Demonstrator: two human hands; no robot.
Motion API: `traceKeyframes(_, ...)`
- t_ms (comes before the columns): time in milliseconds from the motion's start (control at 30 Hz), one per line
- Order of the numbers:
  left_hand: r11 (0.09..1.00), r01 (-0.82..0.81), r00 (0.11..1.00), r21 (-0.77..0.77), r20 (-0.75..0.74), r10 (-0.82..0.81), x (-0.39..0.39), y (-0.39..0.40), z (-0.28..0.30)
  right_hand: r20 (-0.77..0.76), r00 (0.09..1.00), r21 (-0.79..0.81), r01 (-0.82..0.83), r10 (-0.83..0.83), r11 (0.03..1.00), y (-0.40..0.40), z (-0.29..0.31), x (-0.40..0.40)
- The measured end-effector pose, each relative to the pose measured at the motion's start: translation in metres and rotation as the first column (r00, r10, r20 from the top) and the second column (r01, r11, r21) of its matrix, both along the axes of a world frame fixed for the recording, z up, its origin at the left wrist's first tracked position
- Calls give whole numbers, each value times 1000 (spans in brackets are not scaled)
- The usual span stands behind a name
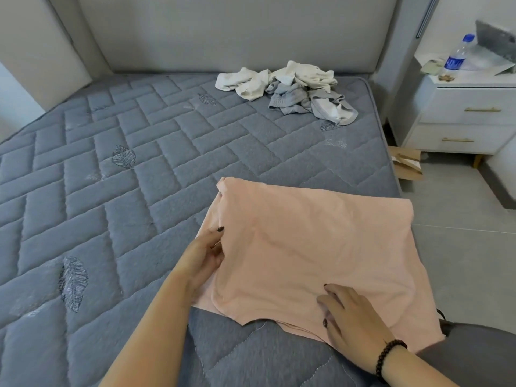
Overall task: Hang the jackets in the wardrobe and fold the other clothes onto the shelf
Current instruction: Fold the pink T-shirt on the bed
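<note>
**Pink garment half folded on the bed, both hands on it**

The bed fills most of the view, a bare grey quilted mattress with stitched leaf shapes, and it runs out ahead of the fingers to a pale padded headboard. Past the right fingers and off the mattress edge stands a white nightstand with two drawers and gold handles.

The pink garment lies at the near right corner of the bed, directly under both hands, one layer folded over another, its right side hanging past the mattress edge. Well beyond the fingertips, near the headboard, sits a loose pile of clothes, cream pieces on top of grey ones, well apart from the pink garment.

The left hand is at the garment's left edge; its fingers curl round the folded edge and grip the cloth, thumb tucked against it. The right hand rests on the near edge of the garment, its fingers spread and lightly bent, pressing the fabric flat without grasping it. A dark bead bracelet circles the right wrist.

On the nightstand top, far right of the fingers, stands a water bottle with a blue cap and label
</note>
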State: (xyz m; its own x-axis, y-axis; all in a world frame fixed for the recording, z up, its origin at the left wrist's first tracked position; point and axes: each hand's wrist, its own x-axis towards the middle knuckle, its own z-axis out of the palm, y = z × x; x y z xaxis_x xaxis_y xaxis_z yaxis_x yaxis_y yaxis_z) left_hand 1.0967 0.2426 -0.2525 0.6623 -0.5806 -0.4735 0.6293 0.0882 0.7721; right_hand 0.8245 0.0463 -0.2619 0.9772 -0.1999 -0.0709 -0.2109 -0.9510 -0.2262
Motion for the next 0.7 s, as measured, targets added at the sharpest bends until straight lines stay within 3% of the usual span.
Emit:
traceKeyframes(67, 995, -25, 997, -93, -81, 17, -1, 0, -3, 2, 1000, -3, -3, 3, 1000, 0, 0, 0)
traceKeyframes(133, 998, -61, 993, -9, -104, 60, -2, -1, -6, 11, 1000, 5, 2, -2, 1000, -1, -1, -2)
traceKeyframes(200, 958, -96, 995, 270, 42, 87, 0, -3, -9, 8, 1000, 24, 7, -7, 1000, -1, -3, -2)
traceKeyframes(267, 831, -181, 962, 526, 272, 37, 4, -3, -11, -32, 999, 47, -4, 5, 999, -2, -7, -3)
traceKeyframes(400, 734, -340, 884, 588, 467, 35, 9, -1, -10, -34, 999, 79, -20, 23, 997, -6, -16, -6)
traceKeyframes(467, 647, -340, 840, 683, 530, -118, 9, 0, -10, -40, 999, 78, -17, 20, 997, -7, -13, -6)
traceKeyframes(600, 270, -432, 665, 860, 506, -549, -1, -9, -8, 6, 1000, 118, 14, -14, 993, -8, -9, -5)
traceKeyframes(633, 247, -487, 589, 838, 524, -616, -4, -15, -5, 4, 1000, 133, 19, -20, 991, -8, -13, -5)
traceKeyframes(700, 308, -534, 427, 788, 565, -707, -7, -32, 0, 23, 997, 180, 64, -69, 982, -13, -20, -5)
